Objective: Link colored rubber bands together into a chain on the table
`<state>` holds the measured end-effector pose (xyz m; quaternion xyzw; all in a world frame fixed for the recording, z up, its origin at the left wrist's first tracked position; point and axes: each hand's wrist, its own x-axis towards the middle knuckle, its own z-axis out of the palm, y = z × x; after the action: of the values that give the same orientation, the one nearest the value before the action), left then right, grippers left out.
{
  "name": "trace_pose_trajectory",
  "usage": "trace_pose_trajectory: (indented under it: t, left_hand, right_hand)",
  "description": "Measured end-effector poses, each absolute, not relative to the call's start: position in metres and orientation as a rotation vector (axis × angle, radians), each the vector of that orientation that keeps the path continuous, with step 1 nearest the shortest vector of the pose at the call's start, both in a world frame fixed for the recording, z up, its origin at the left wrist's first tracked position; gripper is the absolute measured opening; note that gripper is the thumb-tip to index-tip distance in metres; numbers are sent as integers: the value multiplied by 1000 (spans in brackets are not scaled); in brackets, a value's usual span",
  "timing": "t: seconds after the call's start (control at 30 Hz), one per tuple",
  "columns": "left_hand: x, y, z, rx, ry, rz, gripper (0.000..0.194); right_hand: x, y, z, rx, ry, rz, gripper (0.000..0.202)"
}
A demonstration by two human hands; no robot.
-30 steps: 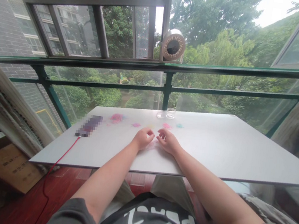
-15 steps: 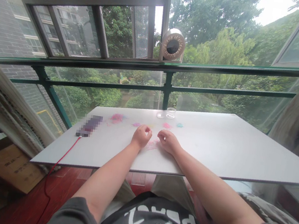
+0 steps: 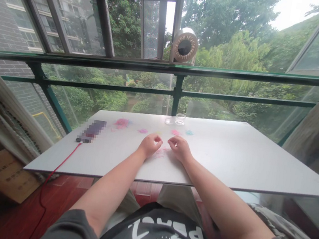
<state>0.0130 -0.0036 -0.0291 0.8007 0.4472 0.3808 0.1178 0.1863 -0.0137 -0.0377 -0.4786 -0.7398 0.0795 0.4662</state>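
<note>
My left hand (image 3: 150, 145) is closed in a pinch above the middle of the white table (image 3: 222, 157). Facing it, a small gap away, my right hand (image 3: 180, 148) has thumb and fingers pinched too. Whatever sits between the fingertips is too small to make out. Under and between the hands lies a loose scatter of thin pink bits (image 3: 160, 152). Beyond them are little heaps of similar bits: a purple one (image 3: 143, 131), a pink one (image 3: 175, 132), a turquoise one (image 3: 189, 132) and a yellowish one (image 3: 159, 133) partly behind my left hand.
A larger red-pink heap (image 3: 122, 123) lies toward the left. Two clear round dishes (image 3: 180, 119) stand at the table's far edge. A blurred-out dark device (image 3: 92, 130) with a red cable (image 3: 65, 158) is at left. A round fan-like device (image 3: 185, 45) stands by the green railing (image 3: 110, 63).
The view has shifted slightly. My hands keep their pinched pose, and their fingertips are a little nearer each other.
</note>
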Motion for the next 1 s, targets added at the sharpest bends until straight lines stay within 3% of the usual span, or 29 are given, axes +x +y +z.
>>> trace_pose_trajectory:
  t: [0.5,1.0]
  left_hand:
    - [12,4,-37,2241,1515,1048,17]
    - [14,-1,-32,2301,1515,931,19]
  right_hand:
    - [227,25,-35,-1897,-1507,88,22]
    - [218,36,-27,-2032,-1589,11,21]
